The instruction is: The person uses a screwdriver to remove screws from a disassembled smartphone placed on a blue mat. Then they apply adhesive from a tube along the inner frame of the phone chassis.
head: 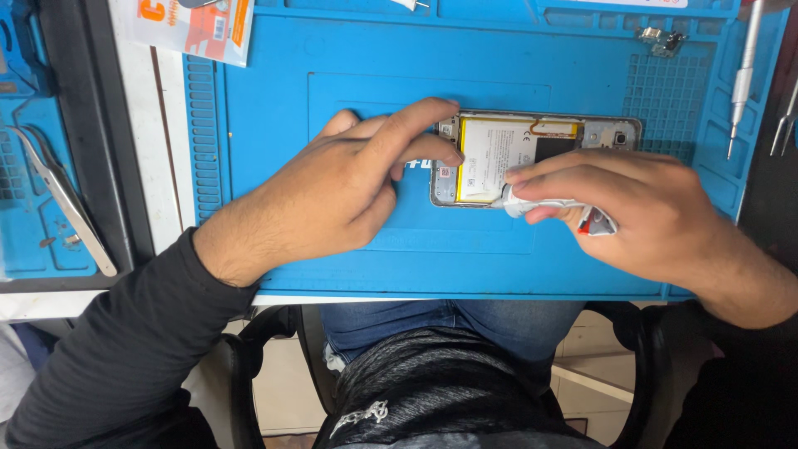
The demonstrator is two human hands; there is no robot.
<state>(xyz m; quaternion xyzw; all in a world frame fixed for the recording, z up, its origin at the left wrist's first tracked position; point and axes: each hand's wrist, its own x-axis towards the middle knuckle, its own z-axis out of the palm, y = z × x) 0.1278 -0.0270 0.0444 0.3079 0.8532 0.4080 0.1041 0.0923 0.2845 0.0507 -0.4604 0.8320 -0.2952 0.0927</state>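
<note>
Seen from above, a person in dark long sleeves works at a blue repair mat (pixel 274 75) covering most of the tabletop. An opened smartphone (pixel 532 158), back cover off and its white battery showing, lies flat on the mat's middle, nearer the far edge and a little toward the right.

The left hand (pixel 349 187) rests on the mat at the phone's left end, its fingers curled loosely, with the index and middle fingertips touching that end of the frame; it grips nothing.

The right hand (pixel 632 204) lies over the phone's near edge, its fingers pinched shut around a small crumpled white tube (pixel 549 205) with a red patch, whose tip touches the phone's lower edge.

Near the mat's far right corner sits a small metal part (pixel 661 39). A silver screwdriver (pixel 742 79) lies along the mat's right edge. Tweezers (pixel 62 195) lie on a second blue mat at the tabletop's left edge. An orange-and-white packet (pixel 191 25) overlaps the mat's far left corner.
</note>
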